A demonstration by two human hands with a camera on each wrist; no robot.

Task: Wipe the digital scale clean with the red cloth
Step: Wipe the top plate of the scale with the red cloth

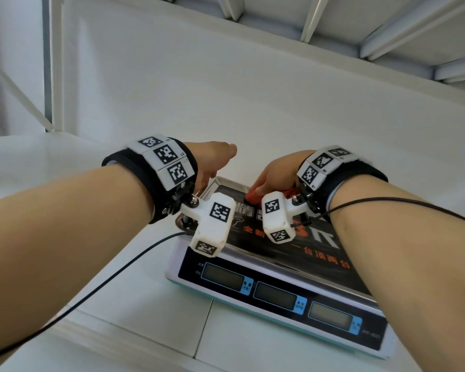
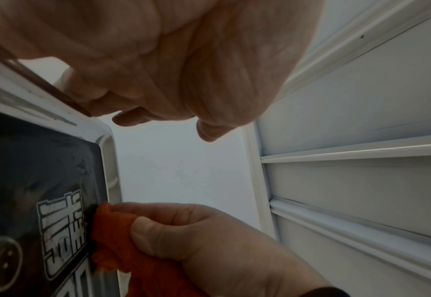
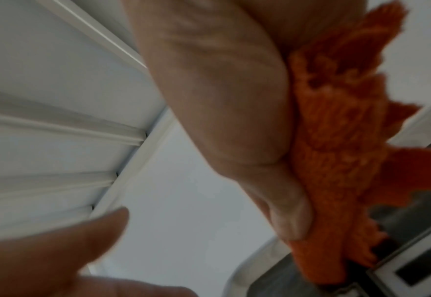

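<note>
The digital scale (image 1: pixel 274 294) stands on a white table, its steel platter (image 1: pixel 316 251) covered by a black printed film. My right hand (image 1: pixel 275 173) grips the bunched red cloth (image 1: pixel 253 199) and presses it on the platter's far part. The left wrist view shows the cloth (image 2: pixel 112 239) under the right hand (image 2: pixel 196 231), near the platter's rim (image 2: pixel 112 160). In the right wrist view the cloth (image 3: pixel 336 140) bulges out of the right hand (image 3: pixel 221 110). My left hand (image 1: pixel 211 166) holds the platter's far left rim with bent fingers (image 2: pixel 89 100); its fingertips are hidden in the head view.
The white table (image 1: pixel 145 304) runs left and forward of the scale, with a seam near its front edge. A white back panel (image 1: pixel 226 89) rises just behind the scale, under a ribbed white shelf (image 1: pixel 387 28). Black cables (image 1: pixel 105 280) trail from both wrists.
</note>
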